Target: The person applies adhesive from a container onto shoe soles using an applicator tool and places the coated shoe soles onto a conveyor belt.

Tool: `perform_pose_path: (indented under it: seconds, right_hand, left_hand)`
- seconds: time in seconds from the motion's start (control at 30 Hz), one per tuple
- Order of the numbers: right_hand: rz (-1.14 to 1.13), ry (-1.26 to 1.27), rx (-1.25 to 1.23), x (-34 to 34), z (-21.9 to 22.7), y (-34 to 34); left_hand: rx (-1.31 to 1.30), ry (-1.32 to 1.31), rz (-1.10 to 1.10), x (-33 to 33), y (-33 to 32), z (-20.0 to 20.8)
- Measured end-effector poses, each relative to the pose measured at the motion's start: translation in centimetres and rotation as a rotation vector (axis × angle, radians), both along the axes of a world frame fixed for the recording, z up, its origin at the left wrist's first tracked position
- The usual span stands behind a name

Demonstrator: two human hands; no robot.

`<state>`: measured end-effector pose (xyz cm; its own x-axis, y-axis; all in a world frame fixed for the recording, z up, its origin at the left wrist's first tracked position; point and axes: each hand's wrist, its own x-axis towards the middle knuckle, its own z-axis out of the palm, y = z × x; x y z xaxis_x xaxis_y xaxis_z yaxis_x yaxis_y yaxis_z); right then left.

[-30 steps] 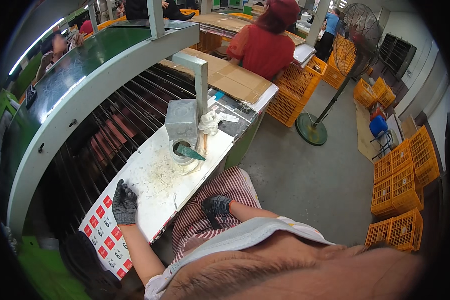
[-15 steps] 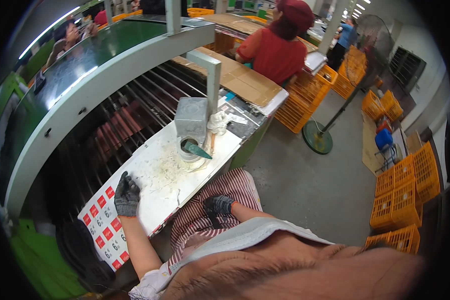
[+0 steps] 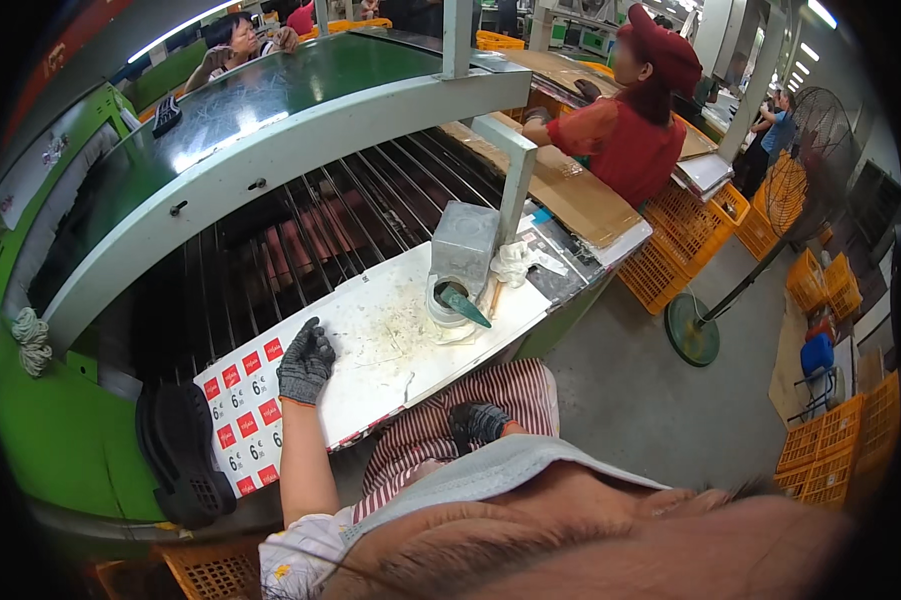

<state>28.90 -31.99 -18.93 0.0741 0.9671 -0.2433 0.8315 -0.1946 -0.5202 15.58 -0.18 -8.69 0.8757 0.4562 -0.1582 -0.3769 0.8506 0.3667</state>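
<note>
My left hand (image 3: 307, 363), in a dark grey knit glove, rests on the white board (image 3: 365, 385) along the machine's edge. Its fingers are loosely bent and apart, with nothing in them. Close by, black shoe soles (image 3: 175, 450) lie beside the board's end printed with red squares. My right hand (image 3: 478, 424), gloved alike, lies on the red-and-white striped cloth (image 3: 520, 395) over my lap; its partly visible fingers appear loose and hold nothing I can see. Further along the board stand a grey metal block (image 3: 464, 240) and a round pot (image 3: 440, 310) with a green pointed blade (image 3: 467, 306).
Metal rods (image 3: 310, 240) of a conveyor run beyond the board, under a pale curved frame (image 3: 270, 145). White crumpled cloth (image 3: 518, 262) lies by the block. A co-worker in red (image 3: 620, 150) sits ahead, near orange crates (image 3: 685, 240) and a standing fan (image 3: 692, 330).
The view has swung left, so the board and both hands sit differently in the picture, and the shoe soles show more fully. Both hands stay in their places. The co-worker in red has turned their head.
</note>
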Motion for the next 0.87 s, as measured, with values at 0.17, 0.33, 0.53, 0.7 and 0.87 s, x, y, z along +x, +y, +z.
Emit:
perform_pose_path:
  seconds: [0.17, 0.33, 0.53, 0.7, 0.87]
  right_hand:
    - [-0.063, 0.030, 0.136, -0.9, -0.4, -1.2]
    - [0.168, 0.001, -0.098, 1.1, -4.2, 0.4]
    - [0.107, -0.014, -0.070, 1.0, -6.0, 0.5]
    - [0.061, -0.069, -0.028, 0.6, -3.2, 0.3]
    - [0.008, -0.084, -0.068, 0.1, -2.3, 0.2]
  left_hand:
    - [-0.013, 0.077, 0.042, 0.0, -0.3, 0.6]
    - [-0.010, 0.062, 0.015, 0.4, 0.0, 0.3]
    - [-0.008, 0.049, 0.029, -0.1, 0.0, 0.3]
    - [0.015, 0.000, 0.010, 0.0, 0.1, 0.0]
    - [-0.008, 0.037, 0.020, -0.3, -0.3, 0.6]
